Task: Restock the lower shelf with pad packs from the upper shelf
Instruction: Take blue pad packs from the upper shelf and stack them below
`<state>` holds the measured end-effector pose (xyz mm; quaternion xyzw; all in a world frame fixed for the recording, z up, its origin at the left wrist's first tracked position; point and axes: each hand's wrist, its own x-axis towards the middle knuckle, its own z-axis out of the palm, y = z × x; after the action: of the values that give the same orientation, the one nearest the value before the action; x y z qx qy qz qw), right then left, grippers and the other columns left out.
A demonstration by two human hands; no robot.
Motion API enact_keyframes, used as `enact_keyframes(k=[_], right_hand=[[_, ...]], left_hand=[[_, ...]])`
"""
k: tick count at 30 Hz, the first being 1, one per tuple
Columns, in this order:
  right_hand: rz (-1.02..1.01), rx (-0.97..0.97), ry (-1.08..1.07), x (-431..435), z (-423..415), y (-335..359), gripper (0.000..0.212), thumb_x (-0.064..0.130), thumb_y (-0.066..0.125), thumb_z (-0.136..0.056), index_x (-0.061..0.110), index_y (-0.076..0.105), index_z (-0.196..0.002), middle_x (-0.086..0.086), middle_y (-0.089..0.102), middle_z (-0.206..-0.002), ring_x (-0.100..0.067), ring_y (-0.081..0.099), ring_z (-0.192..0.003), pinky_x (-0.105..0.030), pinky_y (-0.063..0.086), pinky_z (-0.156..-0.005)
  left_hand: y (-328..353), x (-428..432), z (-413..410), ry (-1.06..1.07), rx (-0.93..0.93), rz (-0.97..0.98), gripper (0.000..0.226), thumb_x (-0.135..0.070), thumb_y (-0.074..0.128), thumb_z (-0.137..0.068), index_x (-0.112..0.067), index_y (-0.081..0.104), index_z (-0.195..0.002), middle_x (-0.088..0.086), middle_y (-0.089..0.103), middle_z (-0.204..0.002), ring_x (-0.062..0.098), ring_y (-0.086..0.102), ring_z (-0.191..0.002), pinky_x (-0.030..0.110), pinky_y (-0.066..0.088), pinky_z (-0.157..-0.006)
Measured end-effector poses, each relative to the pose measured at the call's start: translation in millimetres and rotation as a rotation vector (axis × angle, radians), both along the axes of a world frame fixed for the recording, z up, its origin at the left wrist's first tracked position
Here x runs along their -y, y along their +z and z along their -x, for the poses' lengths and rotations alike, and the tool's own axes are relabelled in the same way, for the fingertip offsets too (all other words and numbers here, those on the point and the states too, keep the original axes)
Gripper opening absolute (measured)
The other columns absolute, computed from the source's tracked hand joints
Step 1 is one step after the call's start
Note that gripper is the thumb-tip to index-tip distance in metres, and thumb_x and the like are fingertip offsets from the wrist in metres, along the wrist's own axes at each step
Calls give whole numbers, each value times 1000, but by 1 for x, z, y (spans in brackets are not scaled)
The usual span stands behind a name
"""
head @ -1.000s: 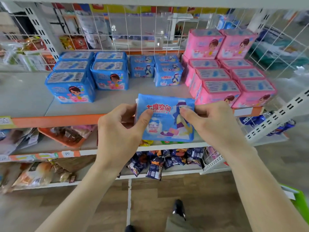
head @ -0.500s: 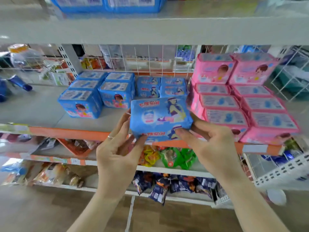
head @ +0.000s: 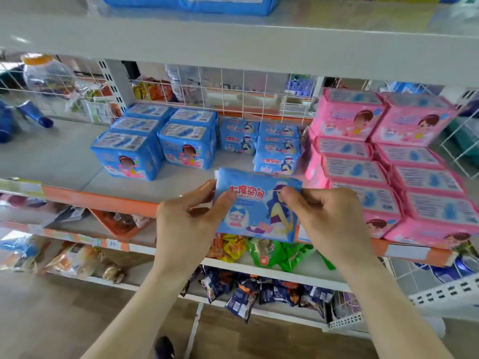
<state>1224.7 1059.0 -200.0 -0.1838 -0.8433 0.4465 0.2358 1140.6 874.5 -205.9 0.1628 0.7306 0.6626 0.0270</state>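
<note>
My left hand (head: 186, 224) and right hand (head: 329, 221) grip one blue pad pack (head: 259, 206) by its two sides, thumbs pressed on the printed front and fingers curled behind. The pack stands upright, facing me, in front of the orange lip (head: 103, 200) of the lower shelf. Just beyond it on that shelf lie matching blue packs (head: 277, 161), with square blue packs (head: 127, 154) to the left and stacked pink packs (head: 388, 177) to the right. A wire grid (head: 233, 94) backs them. Above, the upper shelf (head: 233, 45) carries more blue packs (head: 228, 3).
</note>
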Motion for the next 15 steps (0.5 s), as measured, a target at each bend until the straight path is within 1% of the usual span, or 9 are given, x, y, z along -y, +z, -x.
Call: enact_keyframes(k=[1, 3, 6, 8, 9, 10, 11, 13, 15], right_hand=[[-4, -3, -5, 3, 5, -2, 51, 40, 66, -90, -3, 71, -65, -3, 34, -40, -12, 24, -42, -24, 19, -45], [3, 5, -9, 10, 16, -7, 48, 40, 66, -90, -1, 72, -67, -7, 42, -42, -10, 27, -42, -24, 21, -45], [5, -8, -27, 27, 34, -17, 38, 38, 68, -89, 4, 77, -74, 7, 55, -44, -4, 41, -42, -17, 28, -46], [35, -37, -34, 42, 46, -24, 23, 40, 69, -86, 20, 81, -87, 20, 70, -64, 6, 64, -61, -13, 48, -61], [62, -44, -43, 48, 52, -29, 18, 41, 71, -84, 29, 78, -95, 19, 75, -80, 3, 70, -77, -22, 56, -74], [73, -54, -53, 54, 57, -35, 24, 44, 72, -83, 34, 74, -105, 15, 77, -94, -2, 72, -90, -32, 59, -84], [78, -72, -58, 60, 62, -43, 36, 49, 74, -81, 37, 71, -115, 13, 75, -107, -6, 71, -101, -39, 58, -92], [73, -103, -90, 68, 70, -61, 50, 64, 73, -76, 53, 62, -124, 17, 70, -120, -11, 67, -113, -44, 53, -101], [97, -121, -121, 79, 77, -75, 48, 71, 69, -74, 65, 57, -119, 27, 68, -117, -9, 70, -104, -40, 55, -98]], left_hand=[[-1, 2, 6, -17, -17, 8, 8, -30, 74, -81, -31, 74, -90, -11, 78, -83, 3, 71, -77, 34, 58, -62], [-8, 9, 21, -33, -34, 24, 14, -26, 73, -84, -27, 76, -98, -14, 77, -84, 1, 72, -76, 29, 60, -61], [-20, 24, 46, -41, -31, 37, 38, -33, 74, -82, -20, 74, -118, -11, 78, -95, 5, 74, -82, 24, 60, -69], [-31, 35, 63, -76, -24, 42, 47, -33, 75, -81, -22, 68, -127, -15, 75, -106, 4, 74, -89, 18, 58, -70], [-38, 39, 72, -107, -6, 40, 50, -27, 76, -83, -24, 64, -131, -21, 73, -110, 4, 73, -95, 17, 58, -72], [-44, 43, 81, -143, 7, 37, 53, -20, 77, -84, -28, 60, -134, -30, 70, -113, 2, 71, -101, 16, 57, -74], [-51, 46, 88, -170, 0, 34, 56, -13, 76, -86, -33, 56, -134, -36, 66, -114, 0, 68, -106, 16, 57, -80], [-63, 51, 100, -174, -70, 55, 60, -4, 74, -86, -42, 53, -127, -32, 63, -124, -5, 64, -112, 15, 53, -89], [-75, 55, 108, -154, -104, 68, 55, 2, 74, -84, -42, 53, -111, -19, 58, -138, -14, 59, -112, 11, 51, -89]])
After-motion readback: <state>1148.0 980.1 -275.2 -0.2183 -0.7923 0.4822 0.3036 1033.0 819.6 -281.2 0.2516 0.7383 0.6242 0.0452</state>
